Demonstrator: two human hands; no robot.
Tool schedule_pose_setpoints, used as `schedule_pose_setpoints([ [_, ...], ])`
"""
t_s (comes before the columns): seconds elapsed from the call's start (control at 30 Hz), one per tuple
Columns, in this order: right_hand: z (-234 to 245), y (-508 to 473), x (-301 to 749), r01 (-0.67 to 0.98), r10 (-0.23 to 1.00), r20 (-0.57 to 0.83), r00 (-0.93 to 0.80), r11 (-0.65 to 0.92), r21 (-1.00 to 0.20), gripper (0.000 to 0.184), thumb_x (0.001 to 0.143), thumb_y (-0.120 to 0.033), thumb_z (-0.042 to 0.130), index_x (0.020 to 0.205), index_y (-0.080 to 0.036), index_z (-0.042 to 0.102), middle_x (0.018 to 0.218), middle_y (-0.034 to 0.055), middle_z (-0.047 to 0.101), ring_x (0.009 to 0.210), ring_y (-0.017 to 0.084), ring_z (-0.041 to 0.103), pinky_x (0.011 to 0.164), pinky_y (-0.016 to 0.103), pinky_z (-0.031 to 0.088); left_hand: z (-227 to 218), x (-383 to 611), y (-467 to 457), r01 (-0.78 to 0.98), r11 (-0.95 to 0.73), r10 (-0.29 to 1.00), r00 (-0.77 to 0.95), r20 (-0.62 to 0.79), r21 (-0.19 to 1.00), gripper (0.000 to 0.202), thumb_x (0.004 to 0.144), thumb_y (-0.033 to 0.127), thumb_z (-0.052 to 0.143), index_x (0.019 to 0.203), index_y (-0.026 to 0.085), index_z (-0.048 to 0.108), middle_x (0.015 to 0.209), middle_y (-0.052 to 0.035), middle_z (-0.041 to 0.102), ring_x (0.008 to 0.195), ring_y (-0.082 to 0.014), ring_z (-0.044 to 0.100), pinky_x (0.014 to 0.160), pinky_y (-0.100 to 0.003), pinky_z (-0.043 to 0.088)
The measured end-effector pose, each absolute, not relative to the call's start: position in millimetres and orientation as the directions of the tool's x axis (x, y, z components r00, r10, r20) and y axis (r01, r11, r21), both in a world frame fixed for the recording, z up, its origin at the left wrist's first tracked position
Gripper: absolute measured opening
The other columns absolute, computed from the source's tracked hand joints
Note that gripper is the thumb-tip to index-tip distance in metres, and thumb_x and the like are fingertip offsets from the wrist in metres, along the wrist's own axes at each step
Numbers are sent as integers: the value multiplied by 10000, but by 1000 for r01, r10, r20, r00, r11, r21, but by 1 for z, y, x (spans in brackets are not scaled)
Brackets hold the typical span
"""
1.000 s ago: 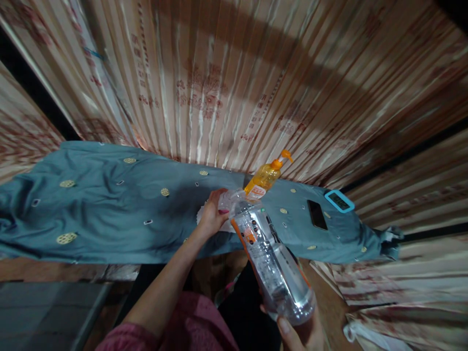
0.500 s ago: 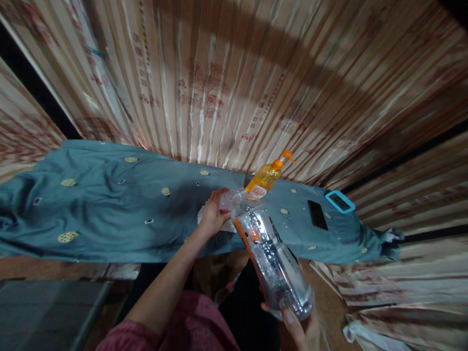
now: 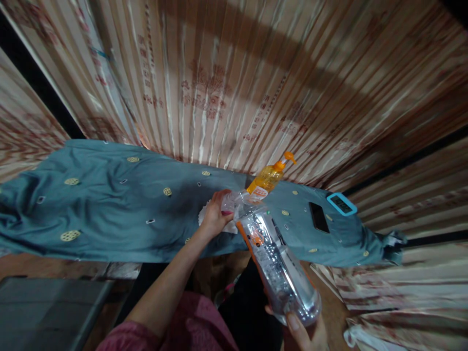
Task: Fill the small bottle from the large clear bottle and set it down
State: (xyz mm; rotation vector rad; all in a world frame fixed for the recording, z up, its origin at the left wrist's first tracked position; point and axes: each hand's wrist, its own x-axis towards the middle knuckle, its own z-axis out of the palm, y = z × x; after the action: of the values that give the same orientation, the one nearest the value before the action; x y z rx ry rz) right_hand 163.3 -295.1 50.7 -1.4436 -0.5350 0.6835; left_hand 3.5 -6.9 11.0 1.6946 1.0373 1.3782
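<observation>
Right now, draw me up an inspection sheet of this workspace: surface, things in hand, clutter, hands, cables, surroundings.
Surface: teal patterned cloth, wrinkled toward its left end.
Things in hand: one large clear bottle, held slanting across the cloth's near edge.
Clutter: orange pump bottle beyond the neck; dark phone and blue-framed display farther right; white piece, partly hidden by the left hand.
Hands: left hand at the neck; right hand at the base.
Cables: nothing seen.
Surroundings: pleated, printed curtain behind; dark poles.

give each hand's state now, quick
Left hand: closed on the long, clear, orange-edged plastic bottle at its far end.
Right hand: closed on its near end.
</observation>
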Motion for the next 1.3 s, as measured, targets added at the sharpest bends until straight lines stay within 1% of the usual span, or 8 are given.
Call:
schedule_pose_setpoints([
  [0.17, 53, -295, 161, -117, 682, -53, 730, 48, -992, 876, 776, -571, 1018, 1493, -206, 672, 1325, 158, 834, 850, 321, 870, 617, 389, 737, 10, 3, -6, 153, -431, 901, 114, 418, 889, 704, 699, 100, 907, 1365, 218, 713, 1317, -102, 767, 1266, -340, 762, 1164, -515, 632],
  [0.37, 52, -301, 170, -114, 686, -82, 723, 2, -994, 1055, 781, -614, 1000, 1663, -216, 578, 1268, 179, 867, 843, 379, 884, 639, 460, 741, 8, 4, -6, 164, -443, 896, 110, 430, 881, 720, 685, 82, 901, 1365, 224, 708, 1322, -101, 760, 1269, -346, 761, 1160, -514, 638],
  [0.53, 53, -300, 168, -97, 672, -89, 736, -25, -995, 1007, 778, -635, 1011, 1603, -214, 618, 1240, 161, 871, 674, 308, 848, 612, 442, 735, 9, 4, -7, 176, -438, 899, 112, 424, 882, 724, 709, 71, 881, 1392, 212, 689, 1332, -108, 753, 1261, -337, 766, 1148, -501, 643],
  [0.73, 53, -301, 167, -160, 666, -94, 740, 38, -986, 991, 791, -549, 1017, 1626, -231, 591, 1315, 160, 844, 815, 335, 880, 636, 431, 749, 12, 5, -9, 183, -432, 902, 110, 418, 883, 743, 682, 31, 853, 1385, 207, 691, 1330, -108, 753, 1257, -338, 764, 1145, -501, 643],
  [0.97, 61, -301, 163, -73, 683, -47, 729, 10, -997, 891, 811, -582, 1022, 1544, -249, 640, 1147, 94, 872, 686, 291, 854, 635, 410, 733, 11, 9, -15, 186, -443, 896, 76, 437, 877, 678, 754, 122, 902, 1386, 226, 681, 1315, -100, 749, 1246, -333, 760, 1128, -498, 651],
  [1.1, 70, -297, 155, -82, 657, -77, 750, -22, -996, 914, 779, -647, 1026, 1501, -233, 648, 1171, 95, 873, 673, 274, 846, 641, 389, 726, 10, 8, -16, 188, -459, 888, 80, 452, 868, 673, 765, 138, 904, 1393, 226, 677, 1331, -107, 747, 1253, -334, 751, 1134, -502, 643],
  [1.23, 76, -294, 146, -89, 618, -98, 780, -45, -995, 1015, 688, -657, 1055, 1501, -205, 649, 1269, 160, 857, 829, 368, 869, 674, 459, 737, 7, 8, -13, 184, -459, 888, 72, 454, 869, 643, 791, 223, 930, 1384, 221, 680, 1323, -118, 743, 1248, -339, 753, 1132, -507, 638],
  [1.3, 78, -293, 142, -119, 599, -121, 792, -42, -992, 1015, 678, -649, 1061, 1491, -209, 642, 1292, 160, 847, 887, 389, 877, 691, 463, 742, 5, 8, -11, 179, -461, 887, 68, 457, 869, 645, 791, 243, 934, 1383, 224, 679, 1324, -119, 743, 1248, -341, 753, 1132, -510, 637],
])
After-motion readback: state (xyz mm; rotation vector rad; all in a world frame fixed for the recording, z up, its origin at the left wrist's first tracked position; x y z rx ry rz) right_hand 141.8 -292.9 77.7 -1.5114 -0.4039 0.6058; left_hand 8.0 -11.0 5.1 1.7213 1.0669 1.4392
